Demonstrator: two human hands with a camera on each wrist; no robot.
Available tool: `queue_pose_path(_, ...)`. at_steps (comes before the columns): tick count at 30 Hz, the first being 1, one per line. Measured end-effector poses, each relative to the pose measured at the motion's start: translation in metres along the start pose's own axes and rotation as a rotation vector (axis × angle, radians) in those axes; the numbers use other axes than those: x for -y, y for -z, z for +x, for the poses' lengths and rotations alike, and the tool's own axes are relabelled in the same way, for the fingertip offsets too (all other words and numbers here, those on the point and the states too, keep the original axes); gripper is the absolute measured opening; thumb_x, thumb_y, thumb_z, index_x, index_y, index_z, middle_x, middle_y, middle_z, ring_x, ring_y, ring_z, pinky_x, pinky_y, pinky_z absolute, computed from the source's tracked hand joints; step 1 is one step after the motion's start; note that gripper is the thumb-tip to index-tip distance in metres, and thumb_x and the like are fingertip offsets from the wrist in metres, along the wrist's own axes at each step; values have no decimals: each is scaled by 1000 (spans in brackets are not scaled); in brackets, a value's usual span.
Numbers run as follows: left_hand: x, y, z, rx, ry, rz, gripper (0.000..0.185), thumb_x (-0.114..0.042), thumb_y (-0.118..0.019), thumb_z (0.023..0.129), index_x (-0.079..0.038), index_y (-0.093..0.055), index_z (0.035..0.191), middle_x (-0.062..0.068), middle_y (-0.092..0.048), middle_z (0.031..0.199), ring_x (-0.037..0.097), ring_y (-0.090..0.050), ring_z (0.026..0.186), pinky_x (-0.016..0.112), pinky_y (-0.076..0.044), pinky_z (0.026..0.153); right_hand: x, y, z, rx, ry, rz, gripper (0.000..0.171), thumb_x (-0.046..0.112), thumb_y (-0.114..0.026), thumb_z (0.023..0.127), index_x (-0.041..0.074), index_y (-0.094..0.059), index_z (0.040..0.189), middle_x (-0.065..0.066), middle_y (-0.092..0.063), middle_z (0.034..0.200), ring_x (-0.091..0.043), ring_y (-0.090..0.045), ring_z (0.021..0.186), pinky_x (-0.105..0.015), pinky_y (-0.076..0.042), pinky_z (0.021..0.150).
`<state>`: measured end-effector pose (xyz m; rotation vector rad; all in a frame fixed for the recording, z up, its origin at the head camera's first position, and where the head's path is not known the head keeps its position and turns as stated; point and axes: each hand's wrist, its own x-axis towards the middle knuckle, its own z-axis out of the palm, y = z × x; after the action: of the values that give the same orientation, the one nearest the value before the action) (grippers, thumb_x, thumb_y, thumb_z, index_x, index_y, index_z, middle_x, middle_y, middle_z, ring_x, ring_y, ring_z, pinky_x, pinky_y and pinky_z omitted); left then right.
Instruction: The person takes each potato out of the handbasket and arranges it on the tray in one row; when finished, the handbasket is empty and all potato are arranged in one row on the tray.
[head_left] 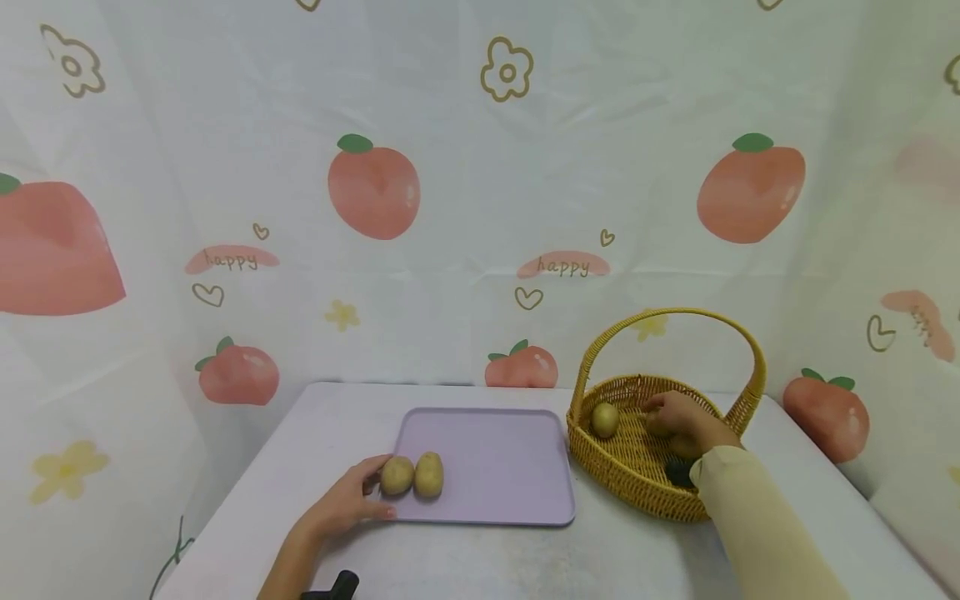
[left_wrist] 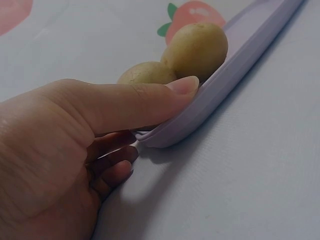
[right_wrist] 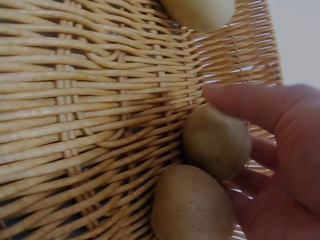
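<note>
A person's left hand (head_left: 341,504) is resting at the lower left of the head view, gripping the near left corner of a lilac tray (head_left: 510,492) that is lying flat on the white counter (head_left: 525,558); the left wrist view is showing the thumb (left_wrist: 150,102) lying along the top of the tray's rim while the other fingers are curling under its edge. Two potatoes (head_left: 412,475) are sitting side by side and touching each other on the tray, just beside that hand, in the tray's left part. At the lower right of the head view, the right hand (head_left: 682,421), coming out of a cream sleeve (head_left: 757,525), is reaching into a woven wicker basket (head_left: 622,467) with a tall arched handle (head_left: 675,315); the basket is standing on the counter just to the right of the tray. In the right wrist view, the right hand's fingers are closing around a potato in the basket (right_wrist: 216,141), with the thumb above it and the other fingers behind, while a second potato in the basket (right_wrist: 190,205) is lying just below, touching the first and the palm. A lone potato (head_left: 604,419) is lying apart from the hand at the basket's left side. A white cloth printed with peaches, flowers and the word "happy" (head_left: 562,267) is hanging behind the counter.
</note>
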<state>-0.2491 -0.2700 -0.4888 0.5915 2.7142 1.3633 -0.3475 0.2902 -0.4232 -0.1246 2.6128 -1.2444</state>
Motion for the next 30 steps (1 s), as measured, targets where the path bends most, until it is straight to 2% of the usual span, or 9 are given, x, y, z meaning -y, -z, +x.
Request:
queue_pose_path(3, -2, 0, 0, 1, 3, 1, 90, -22, -86, 72, 11, -39, 141, 29, -43, 140, 45, -47, 123, 59, -38, 103, -2, 1, 0, -58, 57, -157, 47, -8, -59, 74, -12, -59, 121, -24, -59, 112, -28, -51, 89, -31, -46, 70)
queue_pose_path(6, -2, 0, 0, 2, 3, 6, 90, -22, -86, 72, 11, -39, 141, 29, -43, 140, 45, -47, 123, 58, -38, 103, 0, 2, -1, -63, 53, -142, 46, -9, -60, 73, -10, -61, 119, -23, -58, 111, -29, -51, 90, -32, -48, 70)
queue_pose_path(8, -2, 0, 0, 3, 2, 10, 91, -23, -86, 72, 11, -38, 141, 29, -43, 141, 45, -47, 124, 58, -38, 103, 3, 3, -2, -30, 38, -59, 45, -11, -60, 74, -11, -59, 119, -24, -56, 110, -31, -52, 90, -35, -50, 69)
queue_pose_path(10, -2, 0, 0, 5, 1, 9, 91, -23, -85, 72, 11, -38, 141, 30, -42, 141, 46, -47, 124, 58, -38, 103, 6, 5, -2, -20, 74, -84, 42, -8, -61, 78, -10, -59, 119, -25, -56, 112, -35, -54, 93, -41, -52, 72)
queue_pose_path(15, -2, 1, -1, 5, 8, 1, 91, -23, -85, 72, 12, -38, 141, 31, -41, 141, 47, -45, 125, 58, -37, 103, 20, 11, -4, -42, 221, -282, 37, 9, -63, 87, -2, -63, 122, -33, -49, 132, -51, -48, 117, -57, -49, 87)
queue_pose_path(17, -2, 1, -1, 1, 8, -4, 91, -23, -86, 72, 12, -38, 141, 32, -41, 141, 48, -45, 125, 58, -37, 103, 27, 12, -8, -29, 235, -241, 38, 10, -63, 88, -1, -63, 124, -34, -44, 137, -50, -50, 116, -56, -50, 86)
queue_pose_path(23, -1, 0, 0, 12, -1, -2, 90, -22, -85, 72, 13, -38, 140, 32, -42, 140, 48, -46, 124, 59, -37, 103, 42, 9, -25, -8, 293, -113, 42, 9, -65, 87, -4, -59, 127, -36, -38, 141, -30, -65, 92, -47, -56, 76)
queue_pose_path(27, 0, 1, 0, 15, 1, -7, 91, -22, -85, 72, 13, -37, 141, 32, -42, 140, 47, -46, 124, 59, -37, 103, 51, 5, -39, -42, 365, -130, 47, 16, -72, 86, 0, -59, 128, -30, -43, 141, -34, -57, 106, -45, -52, 81)
queue_pose_path(30, 0, 1, 0, 9, 4, -2, 91, -22, -86, 72, 13, -38, 140, 31, -42, 140, 47, -46, 124, 59, -37, 103, 57, -2, -48, -80, 407, -160, 49, 20, -78, 82, 4, -60, 125, -23, -51, 134, -32, -55, 105, -40, -49, 80)
